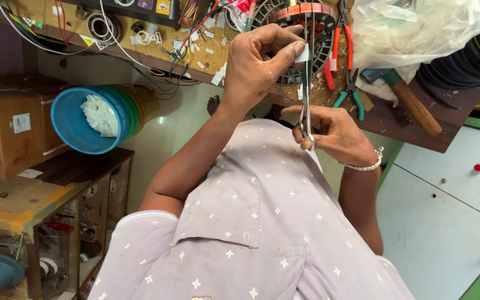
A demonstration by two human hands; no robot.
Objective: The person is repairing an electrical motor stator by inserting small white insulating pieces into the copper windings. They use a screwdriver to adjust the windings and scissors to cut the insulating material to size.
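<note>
My left hand (259,64) pinches a white paper slip (303,54) between thumb and fingers. My right hand (334,133) grips steel scissors (306,94), blades upright at the slip.

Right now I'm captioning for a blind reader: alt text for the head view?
A left hand pinches a small white paper slip while the right hand works scissors on it, above a cluttered wooden workbench with a wound motor stator.
</note>
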